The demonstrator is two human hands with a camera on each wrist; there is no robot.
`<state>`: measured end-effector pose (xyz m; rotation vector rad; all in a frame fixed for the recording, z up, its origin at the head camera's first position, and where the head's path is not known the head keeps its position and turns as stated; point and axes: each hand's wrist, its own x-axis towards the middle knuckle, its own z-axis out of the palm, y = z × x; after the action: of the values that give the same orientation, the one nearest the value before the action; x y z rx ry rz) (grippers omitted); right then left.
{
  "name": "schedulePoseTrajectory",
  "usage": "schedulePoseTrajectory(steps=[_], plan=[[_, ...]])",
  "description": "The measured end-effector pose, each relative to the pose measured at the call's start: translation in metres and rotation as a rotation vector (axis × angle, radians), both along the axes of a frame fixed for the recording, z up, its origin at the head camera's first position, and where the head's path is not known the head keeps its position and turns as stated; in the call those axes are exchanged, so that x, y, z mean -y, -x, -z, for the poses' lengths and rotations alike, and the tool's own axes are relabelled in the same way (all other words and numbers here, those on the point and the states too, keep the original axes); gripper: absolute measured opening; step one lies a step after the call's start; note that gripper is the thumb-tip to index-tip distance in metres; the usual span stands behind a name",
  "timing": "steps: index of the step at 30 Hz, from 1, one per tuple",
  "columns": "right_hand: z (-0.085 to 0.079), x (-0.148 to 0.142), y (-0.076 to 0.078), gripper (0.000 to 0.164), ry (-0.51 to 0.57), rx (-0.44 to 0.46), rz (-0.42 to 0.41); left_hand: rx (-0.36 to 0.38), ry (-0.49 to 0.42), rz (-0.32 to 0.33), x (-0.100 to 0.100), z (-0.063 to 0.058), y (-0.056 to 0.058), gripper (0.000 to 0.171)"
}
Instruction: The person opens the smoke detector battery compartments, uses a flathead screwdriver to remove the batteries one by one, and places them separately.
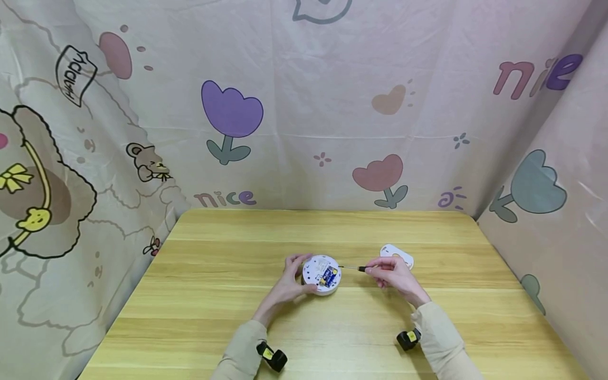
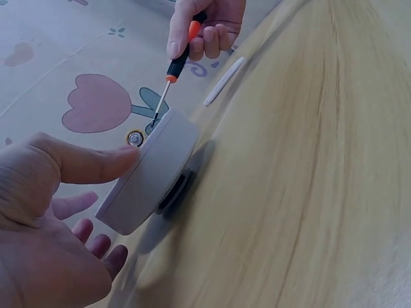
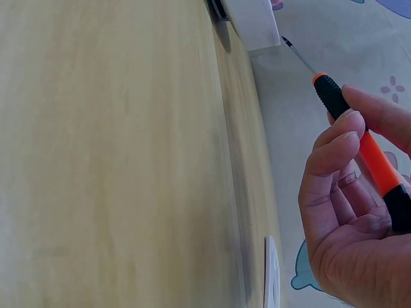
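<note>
Head view: print on the blue part (image 1: 328,276) of the round white device (image 1: 312,274) too small to read; white plate (image 1: 388,250) partly hidden behind the right hand (image 1: 393,273). Left wrist view: device's top face turned away, left hand (image 2: 54,237) clipped at 8 o'clock. Right wrist view: device cut off at 1 o'clock, plate at 5, screwdriver (image 3: 375,159) butt just past 3. Can't tell if its tip touches the device.

The round white plastic device (image 1: 311,265), speckled dark, bears a blue-and-yellow patch (image 1: 328,276); the slim screwdriver (image 2: 176,66) has a black-and-orange handle (image 3: 379,163) and silvery shaft (image 3: 302,55); the 2 fabric sleeves (image 1: 240,345) are plain beige; brown grain streaks the yellowish wooden tabletop (image 1: 199,295); purple, pink and blue-grey tulips (image 1: 231,112) pattern the pale fabric backdrop (image 1: 304,95)
</note>
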<state>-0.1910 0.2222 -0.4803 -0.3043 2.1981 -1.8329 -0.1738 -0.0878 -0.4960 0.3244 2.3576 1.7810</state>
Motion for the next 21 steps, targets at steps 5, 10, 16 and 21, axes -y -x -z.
schedulePoseTrajectory(steps=[5,10,16,21], plan=[[0.0,0.0,-0.001,0.036,0.0,0.003,-0.008,0.004,-0.024,0.017,0.003,0.001,0.001,0.079],[0.0,0.0,-0.001,0.036,-0.002,0.009,-0.017,0.003,-0.043,0.056,0.002,0.002,0.002,0.075],[0.001,-0.001,-0.001,0.034,-0.006,-0.009,-0.026,-0.005,0.015,0.071,-0.003,0.001,0.0,0.092],[0.002,0.0,-0.001,0.032,-0.009,0.007,-0.004,-0.029,0.022,0.026,-0.01,0.004,-0.002,0.1]])
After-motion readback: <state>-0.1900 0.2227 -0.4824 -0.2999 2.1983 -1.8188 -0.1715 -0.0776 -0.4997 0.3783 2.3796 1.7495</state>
